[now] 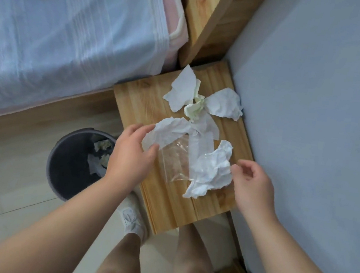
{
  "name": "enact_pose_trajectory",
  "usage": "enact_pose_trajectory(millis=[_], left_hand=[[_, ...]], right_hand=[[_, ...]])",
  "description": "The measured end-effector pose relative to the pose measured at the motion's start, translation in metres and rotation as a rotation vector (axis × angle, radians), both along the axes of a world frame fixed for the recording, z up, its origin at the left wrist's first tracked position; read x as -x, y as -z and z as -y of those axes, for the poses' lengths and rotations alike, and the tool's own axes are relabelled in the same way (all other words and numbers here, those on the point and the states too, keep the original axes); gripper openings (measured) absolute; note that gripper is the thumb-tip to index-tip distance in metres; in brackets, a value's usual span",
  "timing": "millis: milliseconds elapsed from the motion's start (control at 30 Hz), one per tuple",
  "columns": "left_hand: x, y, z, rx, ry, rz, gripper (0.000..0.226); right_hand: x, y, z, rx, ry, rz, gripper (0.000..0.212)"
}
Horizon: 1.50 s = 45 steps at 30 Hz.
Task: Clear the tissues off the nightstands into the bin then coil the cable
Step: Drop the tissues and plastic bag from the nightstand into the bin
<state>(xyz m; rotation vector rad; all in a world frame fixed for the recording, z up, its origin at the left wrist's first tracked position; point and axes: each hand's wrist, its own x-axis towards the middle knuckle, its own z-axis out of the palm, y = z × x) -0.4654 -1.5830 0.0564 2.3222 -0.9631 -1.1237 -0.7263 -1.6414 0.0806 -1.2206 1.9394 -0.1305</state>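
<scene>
Two bare forearms reach down over the person's knees and a white shoe [132,221] to a wooden nightstand [133,98] set between two beds. The left hand [132,153] pinches the near left edge of a long tissue [170,130] between thumb and curled fingers. The right hand [252,185] has loosely curled fingers, their tips at the right edge of a crumpled tissue [211,170]; whether they grip it cannot be told. Both tissues partly cover a clear plastic bag [173,160]. Further back lie two more white tissues [182,91] and a yellowish wad [194,108]. A dark bin [70,163] stands on the floor left of the nightstand, holding several scraps [101,155]
</scene>
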Motion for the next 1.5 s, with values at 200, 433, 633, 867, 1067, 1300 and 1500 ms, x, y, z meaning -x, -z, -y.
enact_pose_trajectory(millis=[200,433,633,867,1067,1300,1500], left_hand=[[0.005,0.022,0.017,-0.075,0.029,0.042,0.062],[-0.001,0.032,0.020,-0.108,-0.001,0.032,0.057],[0.006,0.019,0.016,-0.032,-0.230,-0.166,0.023],[0.009,-0.010,-0.004,0.048,-0.355,-0.314,0.003],[-0.005,-0.027,-0.026,0.139,-0.425,-0.401,0.007],[-0.054,-0.028,-0.088,0.212,-0.621,-0.466,0.011],[-0.100,0.000,-0.161,0.196,-0.907,-0.498,0.022]], right_hand=[[0.000,0.027,0.008,-0.200,0.059,0.031,0.087],[0.016,0.040,0.021,-0.216,0.061,0.043,0.007],[0.027,0.020,0.026,-0.124,-0.001,0.060,0.007],[0.038,-0.025,0.024,0.027,0.062,0.095,0.018],[0.024,-0.071,0.033,0.167,0.125,0.167,0.018],[-0.064,-0.088,0.013,0.097,-0.092,0.396,0.017],[-0.170,-0.053,-0.037,-0.059,-0.265,0.431,0.016]])
